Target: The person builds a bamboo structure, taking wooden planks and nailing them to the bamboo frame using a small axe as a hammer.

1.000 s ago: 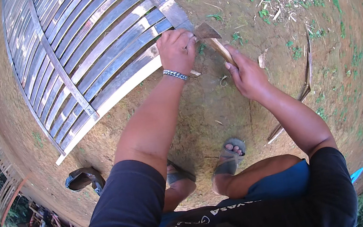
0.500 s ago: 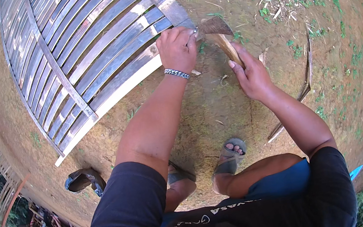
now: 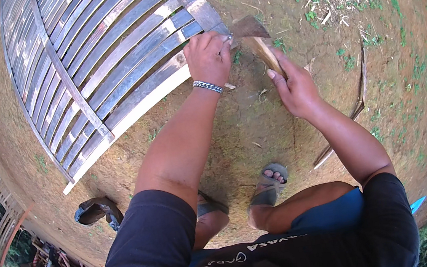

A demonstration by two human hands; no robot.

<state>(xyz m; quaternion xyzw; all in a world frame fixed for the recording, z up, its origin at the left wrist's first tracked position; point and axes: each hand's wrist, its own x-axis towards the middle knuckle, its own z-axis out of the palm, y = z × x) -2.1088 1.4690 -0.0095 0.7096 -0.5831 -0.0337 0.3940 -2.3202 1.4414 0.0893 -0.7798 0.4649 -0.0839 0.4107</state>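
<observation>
Where grass thins, bare dirt ground outdoors.

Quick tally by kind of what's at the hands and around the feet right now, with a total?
Slatted bamboo panel, its corner gripped by the left hand: 1
Wooden-handled hatchet with a dark metal head, held by the right hand: 1
Grey sandals: 2, one fully visible, one partly hidden
Dark shoe lying on the dirt: 1
Total: 5
</observation>
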